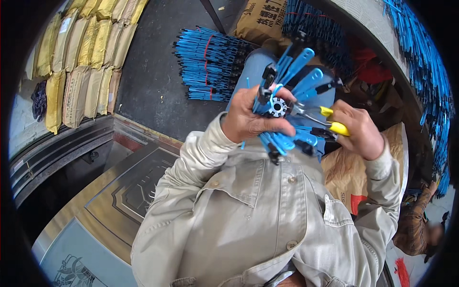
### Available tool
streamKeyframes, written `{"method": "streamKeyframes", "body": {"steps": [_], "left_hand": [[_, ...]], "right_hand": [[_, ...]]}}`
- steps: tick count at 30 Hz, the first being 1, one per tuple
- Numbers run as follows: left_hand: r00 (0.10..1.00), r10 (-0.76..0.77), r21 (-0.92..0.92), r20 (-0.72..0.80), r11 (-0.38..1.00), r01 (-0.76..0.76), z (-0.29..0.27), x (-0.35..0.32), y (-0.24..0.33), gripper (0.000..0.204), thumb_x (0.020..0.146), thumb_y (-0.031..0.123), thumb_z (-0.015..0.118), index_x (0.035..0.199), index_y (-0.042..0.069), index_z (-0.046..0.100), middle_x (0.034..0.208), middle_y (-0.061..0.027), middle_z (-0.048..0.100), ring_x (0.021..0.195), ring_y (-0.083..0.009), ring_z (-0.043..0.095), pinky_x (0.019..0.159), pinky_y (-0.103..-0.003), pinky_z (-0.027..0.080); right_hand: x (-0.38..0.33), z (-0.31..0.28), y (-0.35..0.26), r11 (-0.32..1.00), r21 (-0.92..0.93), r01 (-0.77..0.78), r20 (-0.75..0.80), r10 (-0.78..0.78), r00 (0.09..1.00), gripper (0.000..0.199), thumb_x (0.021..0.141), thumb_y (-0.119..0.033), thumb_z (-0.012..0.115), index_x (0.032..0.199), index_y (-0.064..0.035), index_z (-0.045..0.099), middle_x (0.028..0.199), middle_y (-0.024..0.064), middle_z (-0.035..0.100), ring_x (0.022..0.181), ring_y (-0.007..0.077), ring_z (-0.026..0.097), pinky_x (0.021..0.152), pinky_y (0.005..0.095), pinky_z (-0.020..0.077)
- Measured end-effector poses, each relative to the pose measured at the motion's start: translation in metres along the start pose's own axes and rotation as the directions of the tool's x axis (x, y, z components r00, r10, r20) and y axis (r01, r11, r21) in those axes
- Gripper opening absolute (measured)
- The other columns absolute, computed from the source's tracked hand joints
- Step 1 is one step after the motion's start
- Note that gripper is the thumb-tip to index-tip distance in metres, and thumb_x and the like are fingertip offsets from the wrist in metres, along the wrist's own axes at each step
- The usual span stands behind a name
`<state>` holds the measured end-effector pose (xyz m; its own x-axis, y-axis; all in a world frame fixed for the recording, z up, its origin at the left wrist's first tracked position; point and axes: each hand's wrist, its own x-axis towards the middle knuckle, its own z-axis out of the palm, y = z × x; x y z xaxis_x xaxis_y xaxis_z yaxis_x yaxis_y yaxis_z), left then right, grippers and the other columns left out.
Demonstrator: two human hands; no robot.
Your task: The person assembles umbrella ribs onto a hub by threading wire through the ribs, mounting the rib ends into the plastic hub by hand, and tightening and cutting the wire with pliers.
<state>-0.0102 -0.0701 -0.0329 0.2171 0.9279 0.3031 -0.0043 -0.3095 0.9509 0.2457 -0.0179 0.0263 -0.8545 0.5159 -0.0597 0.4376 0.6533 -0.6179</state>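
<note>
My left hand [246, 119] grips a fanned bunch of blue flat plastic arms [299, 71] with black tips, joined at a round grey toothed hub [278, 106]. My right hand [356, 129] holds yellow-handled pliers [332, 122], whose metal jaws reach the hub from the right. Both hands are raised in front of my chest, above my beige jacket [248, 205].
A bundle of blue rods [210, 62] tied with red bands lies on the dark floor ahead. More blue rods [425, 71] are stacked at the right. Yellow and tan sacks [86, 52] are piled at the left. A brown sack [346, 177] sits by my right arm. A metal door panel [124, 191] lies at the lower left.
</note>
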Motion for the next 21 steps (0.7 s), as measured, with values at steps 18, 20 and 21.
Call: {"method": "streamKeyframes", "body": {"steps": [18,20,21], "left_hand": [[0.953,-0.111,-0.21,0.283,0.962,0.174,-0.008,0.0,-0.014,0.049,0.052,0.026,0.087,0.087,0.003,0.062,0.078,-0.0045,0.062,0.069,-0.0117,0.058,0.061,-0.026,0.044],[0.954,-0.106,-0.182,0.281,0.97,0.161,-0.007,0.0,-0.015,0.048,0.053,0.026,0.087,0.086,0.003,0.062,0.078,-0.0046,0.061,0.069,-0.0116,0.057,0.061,-0.026,0.044],[0.965,-0.113,-0.222,0.238,0.961,0.167,-0.005,-0.002,-0.016,0.051,0.054,0.03,0.085,0.087,0.001,0.06,0.079,-0.0051,0.06,0.068,-0.0118,0.056,0.06,-0.026,0.044]], "right_hand": [[0.011,-0.045,-0.016,0.948,0.218,-0.231,0.406,0.127,0.905,0.028,0.084,-0.025,0.063,0.087,0.0012,0.052,0.063,0.0171,0.054,0.056,0.0357,0.055,0.05,0.0374,0.0412],[0.007,-0.04,-0.018,0.969,0.189,-0.159,0.318,0.093,0.943,0.028,0.084,-0.023,0.063,0.088,0.0017,0.051,0.064,0.0208,0.053,0.056,0.0385,0.054,0.049,0.0403,0.0405],[0.006,-0.037,-0.02,0.971,0.186,-0.151,0.311,0.088,0.946,0.028,0.084,-0.023,0.063,0.088,0.0017,0.051,0.064,0.0208,0.053,0.056,0.0385,0.054,0.049,0.0403,0.0405]]}}
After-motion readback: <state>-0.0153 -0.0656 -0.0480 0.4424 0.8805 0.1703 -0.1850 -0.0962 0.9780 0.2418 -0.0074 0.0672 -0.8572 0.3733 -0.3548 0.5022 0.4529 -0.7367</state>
